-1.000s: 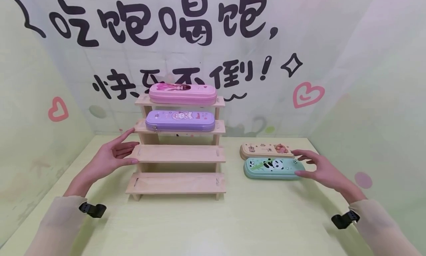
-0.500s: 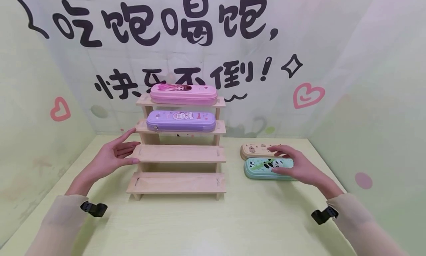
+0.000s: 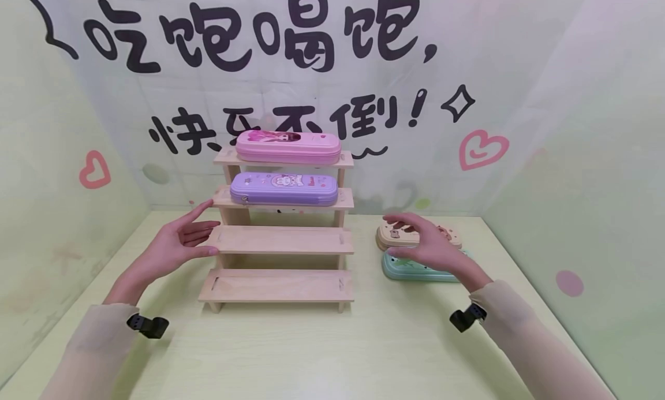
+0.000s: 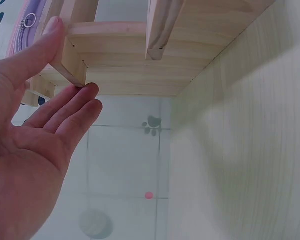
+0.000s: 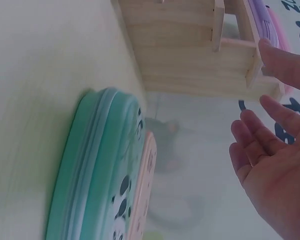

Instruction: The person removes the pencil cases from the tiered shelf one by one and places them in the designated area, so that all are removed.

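My left hand (image 3: pixel 168 247) touches the left end of a wooden tiered stand (image 3: pixel 283 287), its fingers mostly straight. In the left wrist view, the thumb of the left hand (image 4: pixel 32 155) lies along a board's end and fingertips meet its corner. My right hand (image 3: pixel 436 247) hovers with spread fingers over two pencil cases on the table, holding nothing. The green panda pencil case (image 3: pixel 410 270) lies in front of the beige pencil case (image 3: pixel 387 238); the hand partly hides both. On the stand, a pink pencil case (image 3: pixel 312 149) occupies the top tier and a purple pencil case (image 3: pixel 260 189) the tier below.
The stand and cases rest on a pale wood-grain table (image 3: pixel 291 354). Behind it hangs a white backdrop (image 3: pixel 332 82) with large black lettering. Pale side panels (image 3: pixel 587 186) enclose the table left and right.
My right hand has moved left from the right end of the two pencil cases to above their left part. The left hand stays at the stand, and the cases have not moved.
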Demonstrator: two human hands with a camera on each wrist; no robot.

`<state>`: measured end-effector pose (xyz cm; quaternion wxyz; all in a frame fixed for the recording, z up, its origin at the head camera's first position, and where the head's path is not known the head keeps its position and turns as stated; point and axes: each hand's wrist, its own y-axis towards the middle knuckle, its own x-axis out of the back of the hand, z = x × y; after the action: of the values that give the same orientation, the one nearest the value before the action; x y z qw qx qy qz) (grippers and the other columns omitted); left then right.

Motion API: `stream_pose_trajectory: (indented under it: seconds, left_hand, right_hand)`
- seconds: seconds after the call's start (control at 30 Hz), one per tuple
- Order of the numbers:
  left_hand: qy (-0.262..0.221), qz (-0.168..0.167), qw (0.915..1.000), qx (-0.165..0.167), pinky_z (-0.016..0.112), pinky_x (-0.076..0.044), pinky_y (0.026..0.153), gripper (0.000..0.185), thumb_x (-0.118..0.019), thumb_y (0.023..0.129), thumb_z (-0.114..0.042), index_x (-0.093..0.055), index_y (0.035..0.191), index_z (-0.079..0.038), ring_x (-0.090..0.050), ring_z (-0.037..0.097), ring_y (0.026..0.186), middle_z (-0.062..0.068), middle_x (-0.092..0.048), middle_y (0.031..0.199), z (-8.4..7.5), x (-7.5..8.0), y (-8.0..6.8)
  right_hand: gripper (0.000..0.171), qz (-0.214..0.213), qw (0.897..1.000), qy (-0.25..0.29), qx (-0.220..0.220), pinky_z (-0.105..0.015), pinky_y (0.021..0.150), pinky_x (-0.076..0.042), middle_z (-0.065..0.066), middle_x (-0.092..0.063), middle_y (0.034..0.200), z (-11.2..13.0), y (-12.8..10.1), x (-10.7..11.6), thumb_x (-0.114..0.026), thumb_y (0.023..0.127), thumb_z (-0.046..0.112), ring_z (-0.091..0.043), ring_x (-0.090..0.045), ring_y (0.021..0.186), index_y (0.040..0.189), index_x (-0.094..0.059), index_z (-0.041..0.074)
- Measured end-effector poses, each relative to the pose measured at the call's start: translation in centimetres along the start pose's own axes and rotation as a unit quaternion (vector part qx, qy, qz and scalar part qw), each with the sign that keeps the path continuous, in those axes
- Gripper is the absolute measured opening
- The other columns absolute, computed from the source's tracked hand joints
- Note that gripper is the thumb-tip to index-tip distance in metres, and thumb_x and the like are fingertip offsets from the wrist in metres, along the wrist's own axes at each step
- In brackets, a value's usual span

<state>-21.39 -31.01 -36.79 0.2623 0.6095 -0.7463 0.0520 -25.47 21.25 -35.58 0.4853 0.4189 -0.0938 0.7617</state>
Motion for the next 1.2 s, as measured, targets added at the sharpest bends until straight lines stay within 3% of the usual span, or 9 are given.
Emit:
stream_pose_trajectory:
  seconds: [0.17,0.6,0.83,1.2]
  left_hand:
    - [-0.003,0.002,1.0000,-0.001,0.031,-0.051,0.089,0.095,-0.082,0.075,-0.011,-0.028,0.151,-0.027,-0.049,0.039,0.121,0.024,-0.050,0.133,0.0,0.1,0.2]
    - [-0.011,0.004,0.9999,0.004,0.028,-0.050,0.089,0.094,-0.081,0.075,-0.010,-0.028,0.151,-0.027,-0.049,0.039,0.121,0.024,-0.050,0.133,-0.1,0.3,0.4]
    - [-0.018,0.006,0.9998,0.005,0.027,-0.051,0.088,0.094,-0.081,0.075,-0.009,-0.028,0.151,-0.026,-0.048,0.039,0.122,0.026,-0.049,0.133,0.0,0.3,0.5]
    - [-0.014,0.005,0.9999,0.007,0.032,-0.050,0.090,0.095,-0.082,0.075,-0.010,-0.028,0.151,-0.027,-0.049,0.038,0.121,0.024,-0.049,0.133,0.1,0.3,0.5]
  right_hand:
    - [0.062,-0.001,1.000,0.012,0.007,-0.043,0.097,-0.042,0.009,-0.052,0.129,0.9,2.1,-0.8,-0.077,0.081,0.036,-0.015,-0.048,0.113,0.136,-0.049,0.025]
    - [0.065,-0.019,0.999,0.023,0.027,-0.040,0.098,-0.041,-0.001,-0.053,0.130,3.6,7.2,-2.2,-0.075,0.082,0.037,-0.017,-0.049,0.114,0.137,-0.049,0.014]
    - [0.064,-0.046,0.998,0.038,0.027,-0.039,0.097,-0.042,-0.004,-0.053,0.131,4.6,9.3,-2.4,-0.078,0.080,0.026,-0.020,-0.050,0.114,0.136,-0.050,0.012]
    - [0.066,-0.045,0.997,0.066,0.011,-0.035,0.096,-0.043,-0.002,-0.056,0.127,5.6,11.5,-2.7,-0.079,0.079,0.033,-0.019,-0.052,0.111,0.135,-0.051,0.012]
